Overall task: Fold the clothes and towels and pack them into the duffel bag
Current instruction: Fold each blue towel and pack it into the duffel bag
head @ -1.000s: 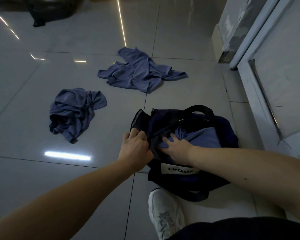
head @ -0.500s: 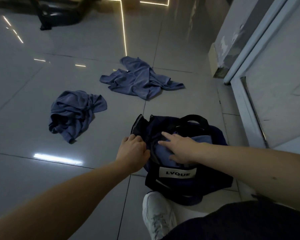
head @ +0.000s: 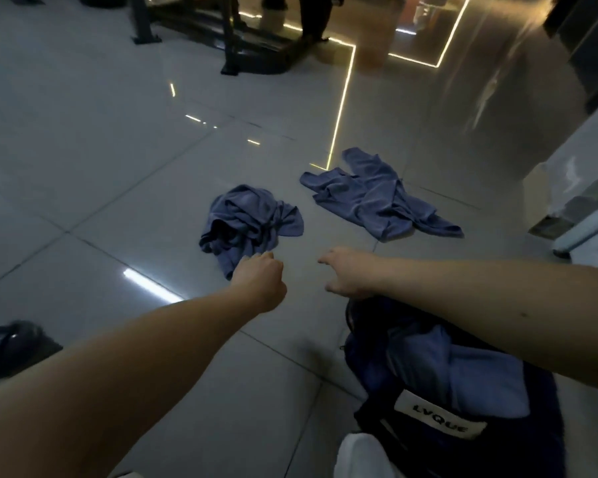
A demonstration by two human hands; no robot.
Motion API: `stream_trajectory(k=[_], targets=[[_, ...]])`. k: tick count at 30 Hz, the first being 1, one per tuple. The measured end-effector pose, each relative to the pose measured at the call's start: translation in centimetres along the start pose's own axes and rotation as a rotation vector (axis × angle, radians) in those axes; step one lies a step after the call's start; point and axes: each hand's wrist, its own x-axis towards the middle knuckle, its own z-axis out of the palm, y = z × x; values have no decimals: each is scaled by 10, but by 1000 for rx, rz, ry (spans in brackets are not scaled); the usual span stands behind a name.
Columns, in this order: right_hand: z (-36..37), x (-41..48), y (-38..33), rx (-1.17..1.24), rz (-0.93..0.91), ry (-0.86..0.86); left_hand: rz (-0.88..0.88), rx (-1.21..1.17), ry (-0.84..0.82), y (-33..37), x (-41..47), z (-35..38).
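Two blue cloths are lying unfolded at mid-frame. The nearer cloth is sitting crumpled against the left hand, whose fingers are curling at its edge; I cannot tell if they are gripping it. The right hand is hovering empty and loose-fingered beside it, while the duffel bag at lower right is holding one folded cloth. Taking two corners and spreading it flat first looks wisest.

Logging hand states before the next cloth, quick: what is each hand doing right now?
Left hand: fingers curled at the edge of the crumpled cloth; whether it grips the cloth cannot be told.
Right hand: open, holding nothing.
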Motion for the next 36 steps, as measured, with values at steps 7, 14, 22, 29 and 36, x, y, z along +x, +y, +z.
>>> stream_trajectory(k=[7,14,22,29,36], targets=[[18,141,-61,163,-16,36,-229,-94,-93,-108,47,53],[70,245,-109,279,-115,161,-187,-155,-93,-167,96,125],[118,277,-124,123,-85,246,-218,-101,-108,-168,114,146],[95,259,-123,249,-69,282,-308,-387,118,-156,101,99],[-14,212,-120,805,-6,563,-234,-726,388,-129,98,-57]])
